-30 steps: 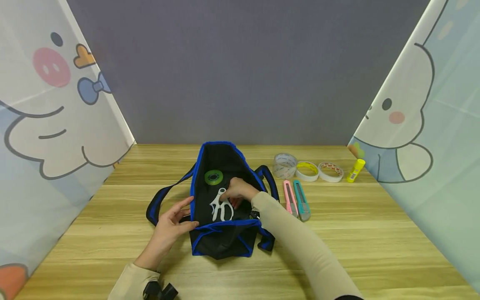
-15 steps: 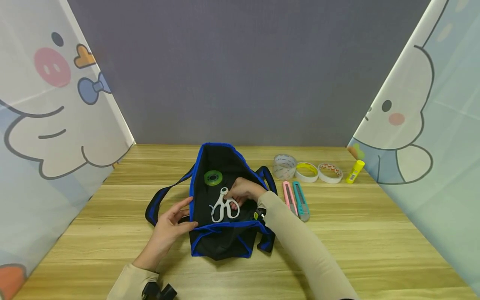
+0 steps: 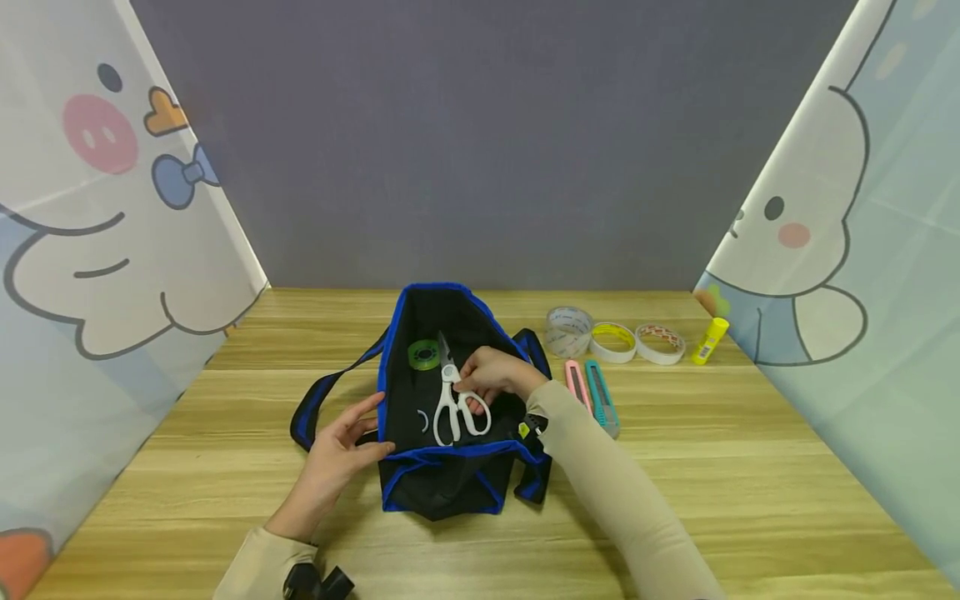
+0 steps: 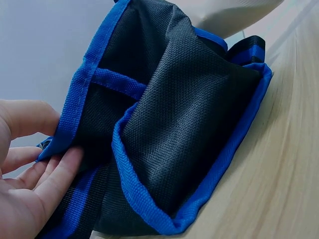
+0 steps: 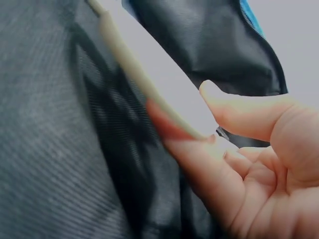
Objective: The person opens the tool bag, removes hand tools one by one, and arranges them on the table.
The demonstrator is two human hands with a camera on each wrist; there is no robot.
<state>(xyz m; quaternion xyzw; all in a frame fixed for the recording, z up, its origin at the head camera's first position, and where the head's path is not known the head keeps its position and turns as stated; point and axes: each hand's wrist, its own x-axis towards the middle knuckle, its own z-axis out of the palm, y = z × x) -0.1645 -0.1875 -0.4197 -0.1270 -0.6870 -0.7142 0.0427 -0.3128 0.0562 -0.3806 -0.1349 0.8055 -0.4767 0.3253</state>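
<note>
A black bag with blue edging (image 3: 450, 493) lies on the table, its opening facing up. My left hand (image 3: 330, 462) pinches the left edge of the opening; in the left wrist view, thumb and fingers of this hand (image 4: 30, 179) hold the blue edging (image 4: 75, 117). Inside the bag, my right hand (image 3: 497, 373) holds white-handled scissors (image 3: 449, 373) by one handle, blades pointing away. Close up in the right wrist view, the thumb and fingers (image 5: 239, 114) grip a white handle (image 5: 159, 74). A green tape roll (image 3: 423, 355) and a small pale curved piece (image 3: 423, 420) lie in the bag.
Right of the bag lie a pink utility knife (image 3: 577, 383) and a teal one (image 3: 602, 400). Behind them are a clear tape roll (image 3: 569, 333), two white tape rolls (image 3: 614, 356) and a yellow glue stick (image 3: 709, 342). A grey panel (image 3: 480, 150) stands at the back.
The scissors have swung round and shifted right with my right hand, and their blades now show. The small pale piece is now apart from the handles. My left hand stays at the bag's edge.
</note>
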